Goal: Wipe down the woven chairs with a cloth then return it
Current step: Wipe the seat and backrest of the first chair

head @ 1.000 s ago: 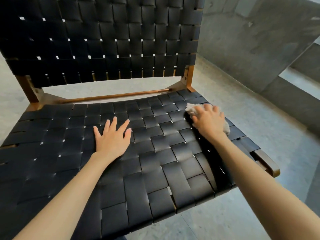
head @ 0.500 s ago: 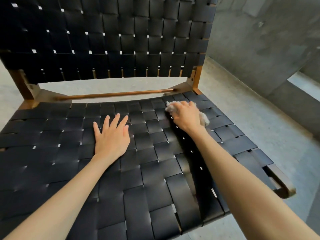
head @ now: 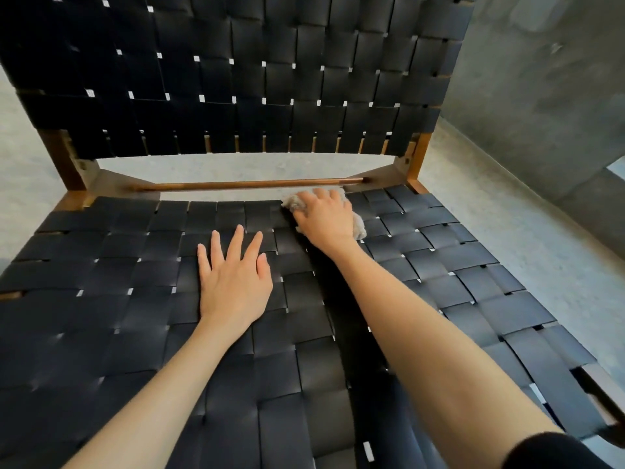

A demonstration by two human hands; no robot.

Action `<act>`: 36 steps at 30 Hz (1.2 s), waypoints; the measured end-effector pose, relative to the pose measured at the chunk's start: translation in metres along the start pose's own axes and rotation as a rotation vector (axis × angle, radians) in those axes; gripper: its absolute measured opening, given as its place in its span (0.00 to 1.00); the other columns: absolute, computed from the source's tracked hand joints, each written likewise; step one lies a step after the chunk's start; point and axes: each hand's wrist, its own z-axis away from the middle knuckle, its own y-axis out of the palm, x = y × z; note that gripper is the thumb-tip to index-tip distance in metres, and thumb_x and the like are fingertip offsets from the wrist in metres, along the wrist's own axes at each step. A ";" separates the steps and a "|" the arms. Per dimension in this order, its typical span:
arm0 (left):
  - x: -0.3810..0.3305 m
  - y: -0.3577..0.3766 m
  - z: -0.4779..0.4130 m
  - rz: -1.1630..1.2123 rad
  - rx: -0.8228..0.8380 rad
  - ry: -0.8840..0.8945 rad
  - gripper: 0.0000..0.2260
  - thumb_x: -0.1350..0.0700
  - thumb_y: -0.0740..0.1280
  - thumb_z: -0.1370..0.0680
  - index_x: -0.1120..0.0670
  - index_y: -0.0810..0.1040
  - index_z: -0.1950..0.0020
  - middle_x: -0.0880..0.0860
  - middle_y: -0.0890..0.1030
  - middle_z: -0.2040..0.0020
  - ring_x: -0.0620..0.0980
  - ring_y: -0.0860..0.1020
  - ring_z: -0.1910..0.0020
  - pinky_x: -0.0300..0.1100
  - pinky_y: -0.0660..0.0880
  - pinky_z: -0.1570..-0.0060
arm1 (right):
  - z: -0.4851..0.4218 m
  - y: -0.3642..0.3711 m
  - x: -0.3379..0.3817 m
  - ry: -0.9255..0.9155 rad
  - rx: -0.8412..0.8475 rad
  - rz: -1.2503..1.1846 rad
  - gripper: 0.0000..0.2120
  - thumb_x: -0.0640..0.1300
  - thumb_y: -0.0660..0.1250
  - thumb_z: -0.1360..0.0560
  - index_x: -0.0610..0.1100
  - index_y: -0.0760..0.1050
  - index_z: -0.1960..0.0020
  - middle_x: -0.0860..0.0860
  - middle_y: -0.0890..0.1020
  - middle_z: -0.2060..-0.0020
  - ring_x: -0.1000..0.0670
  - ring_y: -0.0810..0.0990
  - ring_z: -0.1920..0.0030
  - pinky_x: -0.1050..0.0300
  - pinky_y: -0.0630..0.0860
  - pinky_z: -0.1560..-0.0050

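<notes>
Right hand [head: 324,220] is down on the woven chair [head: 473,299], its grip bunched over the pale cloth [head: 359,227], fingers curled on top. The cloth sits on the seat just in front of the wooden rail [head: 236,185], toward the rail's right end. Left hand [head: 233,282] lies flat, further forward of the rail, grip wide, fingers spread, palm on the black straps, holding nothing.
</notes>
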 end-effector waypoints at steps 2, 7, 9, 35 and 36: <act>0.000 0.001 0.000 0.002 -0.008 0.007 0.23 0.48 0.46 0.18 0.46 0.53 0.23 0.51 0.51 0.22 0.59 0.46 0.23 0.56 0.42 0.27 | -0.006 -0.006 -0.025 0.079 -0.019 0.064 0.17 0.53 0.59 0.21 0.49 0.72 0.35 0.45 0.74 0.37 0.40 0.68 0.36 0.45 0.65 0.38; 0.002 0.003 0.000 -0.003 -0.025 0.017 0.23 0.47 0.46 0.18 0.46 0.54 0.23 0.52 0.53 0.22 0.60 0.48 0.23 0.57 0.43 0.27 | -0.004 -0.028 -0.096 0.227 -0.086 0.197 0.15 0.50 0.59 0.22 0.45 0.73 0.38 0.43 0.75 0.39 0.39 0.70 0.39 0.45 0.67 0.42; 0.002 0.003 -0.001 0.001 -0.032 0.015 0.23 0.47 0.44 0.19 0.47 0.55 0.23 0.52 0.54 0.22 0.60 0.49 0.24 0.57 0.43 0.27 | -0.002 -0.037 -0.116 0.285 -0.094 0.231 0.15 0.48 0.59 0.22 0.45 0.73 0.38 0.42 0.74 0.38 0.39 0.69 0.38 0.45 0.66 0.42; -0.006 -0.011 0.009 0.102 0.009 0.082 0.21 0.51 0.49 0.17 0.52 0.60 0.24 0.54 0.55 0.23 0.61 0.48 0.24 0.59 0.44 0.27 | 0.129 -0.084 -0.099 0.100 0.129 0.148 0.17 0.49 0.60 0.22 0.55 0.70 0.33 0.51 0.73 0.38 0.43 0.69 0.38 0.46 0.66 0.42; -0.007 -0.013 0.010 0.131 0.004 0.109 0.20 0.53 0.50 0.18 0.53 0.63 0.25 0.54 0.57 0.23 0.59 0.49 0.24 0.58 0.46 0.27 | 0.146 -0.091 -0.101 0.102 0.130 0.146 0.17 0.50 0.61 0.22 0.56 0.71 0.34 0.52 0.73 0.38 0.44 0.68 0.38 0.46 0.66 0.42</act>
